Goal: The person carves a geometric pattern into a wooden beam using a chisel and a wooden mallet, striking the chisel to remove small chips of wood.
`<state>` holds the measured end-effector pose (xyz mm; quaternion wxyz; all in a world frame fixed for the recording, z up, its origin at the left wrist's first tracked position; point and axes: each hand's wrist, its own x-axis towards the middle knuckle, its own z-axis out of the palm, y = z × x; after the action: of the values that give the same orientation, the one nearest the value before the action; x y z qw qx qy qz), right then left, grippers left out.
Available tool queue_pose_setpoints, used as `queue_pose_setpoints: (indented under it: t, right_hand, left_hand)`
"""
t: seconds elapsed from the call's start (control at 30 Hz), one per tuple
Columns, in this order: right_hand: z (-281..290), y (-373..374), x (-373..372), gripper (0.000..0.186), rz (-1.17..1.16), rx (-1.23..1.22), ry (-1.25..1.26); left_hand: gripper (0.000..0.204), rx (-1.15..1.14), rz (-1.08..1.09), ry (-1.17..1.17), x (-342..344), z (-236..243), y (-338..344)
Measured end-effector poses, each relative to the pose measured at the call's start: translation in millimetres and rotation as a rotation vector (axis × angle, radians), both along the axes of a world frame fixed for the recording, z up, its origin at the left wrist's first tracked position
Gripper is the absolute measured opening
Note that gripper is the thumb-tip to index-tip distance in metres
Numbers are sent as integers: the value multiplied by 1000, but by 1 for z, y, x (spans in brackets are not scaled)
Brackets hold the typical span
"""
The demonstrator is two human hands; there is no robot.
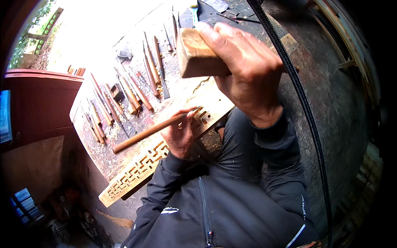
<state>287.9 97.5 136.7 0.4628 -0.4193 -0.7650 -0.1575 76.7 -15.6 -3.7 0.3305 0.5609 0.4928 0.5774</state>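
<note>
My left hand (180,134) is closed around a carving chisel (144,134) with a long round wooden handle. Its handle slants down to the left, and the tip end lies by the cut holes in a pale wooden board (221,101). Pierced, interlocking slots run along much of this board, which stretches diagonally from lower left to upper right. Raised above the board's right end, my right hand (252,68) grips a wooden mallet (198,53) with a blocky head. A bit of the mallet's handle shows behind the hand.
Several wooden-handled chisels (134,89) lie in rows on the worn table (136,124), among wood shavings. A blue-handled brush (194,14) lies at the far side. One black braided cord (295,78) hangs down on the right. A broom (115,219) is at lower left.
</note>
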Motion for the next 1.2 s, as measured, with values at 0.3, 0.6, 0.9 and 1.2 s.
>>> queue_pose_setpoints:
  t: [0.3,0.6,0.9,1.2]
  right_hand:
    - [-45,-7,5,70,-123,-88,6]
    - [-51,-10,2,71,-36,-221,59]
    - [-55,-9,3,73,-47,-260,62]
    - [-56,-10,3,73,-35,-292,47]
  left_hand:
    - [17,127,121,435,8,17,-3]
    - [18,31,65,363,4,21,-1]
    - [18,19,43,271,6,14,1]
    - [21,12,13,295,5,14,1]
